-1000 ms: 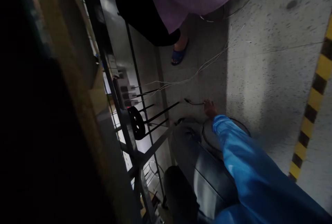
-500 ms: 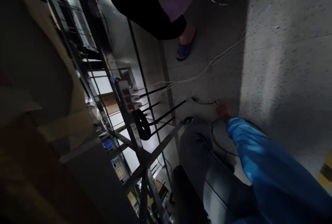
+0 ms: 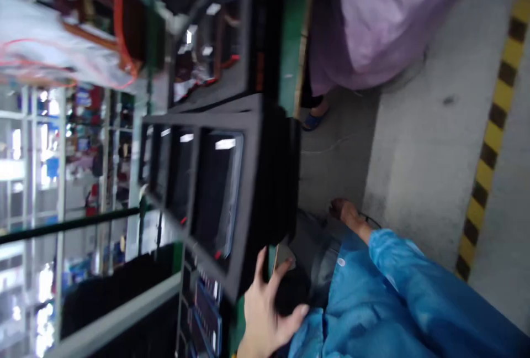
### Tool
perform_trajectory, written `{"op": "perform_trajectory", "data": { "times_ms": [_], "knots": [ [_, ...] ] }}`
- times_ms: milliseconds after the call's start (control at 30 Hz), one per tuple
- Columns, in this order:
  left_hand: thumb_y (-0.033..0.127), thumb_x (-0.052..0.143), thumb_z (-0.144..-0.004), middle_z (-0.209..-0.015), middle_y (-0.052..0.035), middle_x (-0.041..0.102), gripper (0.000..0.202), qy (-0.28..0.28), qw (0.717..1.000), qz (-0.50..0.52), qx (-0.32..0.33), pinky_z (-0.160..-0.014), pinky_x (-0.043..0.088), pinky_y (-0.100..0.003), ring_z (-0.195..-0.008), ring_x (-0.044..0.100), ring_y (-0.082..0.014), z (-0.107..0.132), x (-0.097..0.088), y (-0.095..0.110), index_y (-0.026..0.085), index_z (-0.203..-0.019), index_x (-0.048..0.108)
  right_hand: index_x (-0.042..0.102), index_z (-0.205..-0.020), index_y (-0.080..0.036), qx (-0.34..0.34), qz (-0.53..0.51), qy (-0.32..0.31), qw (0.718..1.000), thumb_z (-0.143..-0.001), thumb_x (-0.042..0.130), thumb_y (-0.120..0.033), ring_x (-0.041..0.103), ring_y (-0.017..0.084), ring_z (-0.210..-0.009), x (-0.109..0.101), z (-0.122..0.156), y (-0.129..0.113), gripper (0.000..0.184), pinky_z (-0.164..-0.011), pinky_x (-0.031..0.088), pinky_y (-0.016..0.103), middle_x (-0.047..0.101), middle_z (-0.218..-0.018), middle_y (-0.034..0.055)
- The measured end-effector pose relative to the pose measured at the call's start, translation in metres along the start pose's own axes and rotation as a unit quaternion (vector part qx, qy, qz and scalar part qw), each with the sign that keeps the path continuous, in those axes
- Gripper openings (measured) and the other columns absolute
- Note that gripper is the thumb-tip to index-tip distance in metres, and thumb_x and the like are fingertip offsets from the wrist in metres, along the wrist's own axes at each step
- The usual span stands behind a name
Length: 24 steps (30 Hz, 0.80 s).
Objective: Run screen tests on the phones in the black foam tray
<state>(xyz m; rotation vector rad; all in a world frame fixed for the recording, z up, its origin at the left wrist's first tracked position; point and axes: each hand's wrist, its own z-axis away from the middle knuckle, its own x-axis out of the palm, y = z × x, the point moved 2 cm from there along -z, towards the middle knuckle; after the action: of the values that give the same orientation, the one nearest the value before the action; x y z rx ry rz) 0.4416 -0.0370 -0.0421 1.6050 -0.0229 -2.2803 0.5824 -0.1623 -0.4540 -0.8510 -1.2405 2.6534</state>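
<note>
Left hand [image 3: 260, 314] open, fingers spread against corner of black compartment tray [image 3: 256, 181] at bench edge, likely bracing body while leaning. Right hand [image 3: 345, 213] low near floor [image 3: 414, 153]; blurred, grip unclear.

Bare hands [image 3: 265, 311] [image 3: 345, 213], glossy blue smock sleeves [image 3: 414, 291], a white snap [image 3: 340, 262], grey trousers [image 3: 321, 247].

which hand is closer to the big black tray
Left. The left hand rests its fingers against the near corner of the black tray. The right hand is off to the side, down toward the floor, apart from the tray.
</note>
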Motion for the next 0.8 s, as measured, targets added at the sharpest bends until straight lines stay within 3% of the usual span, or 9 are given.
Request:
{"op": "perform_trajectory", "data": {
  "times_ms": [67,133,200,267,367,433,500,633,800],
  "knots": [
    [0.077,0.080,-0.081,-0.174,-0.0205,0.042,0.087,0.075,0.996,0.040,-0.030,-0.122,0.041,-0.082,-0.155,0.045,-0.0561,0.000,0.021,0.014,0.032,-0.153,0.065,0.070,-0.134,-0.022,-0.030,0.022,-0.020,0.999,-0.105,0.073,-0.045,0.072,0.023,-0.117,-0.032,0.036,-0.019,0.037,-0.097,0.064,0.041,0.070,-0.135,0.0093],
    [0.079,0.078,-0.083,-0.178,-0.0193,0.039,0.085,0.087,0.991,0.092,-0.039,-0.130,0.025,-0.085,-0.161,0.040,-0.0543,0.006,0.028,0.026,0.031,-0.151,0.066,0.071,-0.126,-0.020,-0.071,0.047,-0.031,0.996,-0.106,0.071,-0.045,0.073,0.019,-0.104,-0.066,0.069,-0.035,0.033,-0.091,0.065,0.038,0.073,-0.123,0.0078],
    [0.079,0.077,-0.086,-0.180,-0.0189,0.037,0.084,0.093,0.984,0.149,-0.038,-0.133,0.018,-0.083,-0.166,0.034,-0.0507,0.024,0.024,0.033,0.029,-0.153,0.065,0.069,-0.108,-0.018,-0.126,0.061,-0.037,0.989,-0.106,0.069,-0.045,0.072,0.018,-0.087,-0.103,0.101,-0.055,0.028,-0.084,0.065,0.038,0.074,-0.099,0.0043],
    [0.075,0.077,-0.090,-0.177,-0.0190,0.044,0.080,0.092,0.973,0.209,-0.019,-0.137,0.021,-0.077,-0.167,0.037,-0.0449,0.056,0.020,0.037,0.027,-0.153,0.064,0.063,-0.094,-0.025,-0.188,0.062,-0.050,0.979,-0.104,0.063,-0.050,0.074,0.021,-0.082,-0.140,0.137,-0.083,0.027,-0.080,0.065,0.038,0.073,-0.087,0.0028],
    [0.063,0.075,-0.098,-0.166,-0.0189,0.058,0.065,0.133,0.951,0.278,0.008,-0.134,0.039,-0.059,-0.157,0.054,-0.0351,0.118,0.019,0.039,0.023,-0.149,0.066,0.057,-0.092,-0.030,-0.257,0.040,-0.061,0.964,-0.103,0.057,-0.063,0.080,0.025,-0.096,-0.186,0.196,-0.151,0.035,-0.083,0.067,0.039,0.078,-0.097,0.0047],
    [0.054,0.072,-0.103,-0.158,-0.0171,0.065,0.054,0.182,0.934,0.307,0.010,-0.127,0.048,-0.050,-0.148,0.062,-0.0305,0.159,0.020,0.037,0.024,-0.147,0.066,0.058,-0.094,-0.030,-0.272,-0.073,-0.018,0.959,-0.098,0.069,-0.062,0.082,0.029,-0.110,-0.206,0.232,-0.212,0.034,-0.088,0.068,0.041,0.082,-0.107,0.0075],
    [0.046,0.071,-0.105,-0.151,-0.0147,0.071,0.048,0.230,0.916,0.329,0.006,-0.123,0.051,-0.046,-0.140,0.067,-0.0283,0.196,0.021,0.033,0.025,-0.147,0.066,0.059,-0.095,-0.030,-0.295,-0.112,0.068,0.947,-0.095,0.077,-0.059,0.084,0.029,-0.099,-0.216,0.254,-0.277,0.034,-0.083,0.068,0.040,0.082,-0.096,0.0062],
    [0.036,0.072,-0.105,-0.142,-0.0107,0.077,0.044,0.321,0.877,0.357,-0.035,-0.124,0.049,-0.046,-0.133,0.071,-0.0265,0.259,0.027,0.017,0.029,-0.147,0.065,0.066,-0.106,-0.026,-0.358,-0.020,0.155,0.921,-0.093,0.082,-0.054,0.082,0.025,-0.080,-0.215,0.235,-0.396,0.034,-0.070,0.062,0.035,0.078,-0.086,0.0050],
    [0.029,0.073,-0.104,-0.137,-0.0103,0.079,0.040,0.419,0.817,0.369,-0.146,-0.119,0.053,-0.047,-0.131,0.072,-0.0277,0.319,0.057,-0.005,0.028,-0.144,0.069,0.066,-0.126,-0.017,-0.337,0.241,0.163,0.895,-0.104,0.068,-0.036,0.080,0.018,-0.072,-0.184,0.131,-0.497,0.029,-0.066,0.058,0.028,0.079,-0.089,0.0121]
  ]
}}
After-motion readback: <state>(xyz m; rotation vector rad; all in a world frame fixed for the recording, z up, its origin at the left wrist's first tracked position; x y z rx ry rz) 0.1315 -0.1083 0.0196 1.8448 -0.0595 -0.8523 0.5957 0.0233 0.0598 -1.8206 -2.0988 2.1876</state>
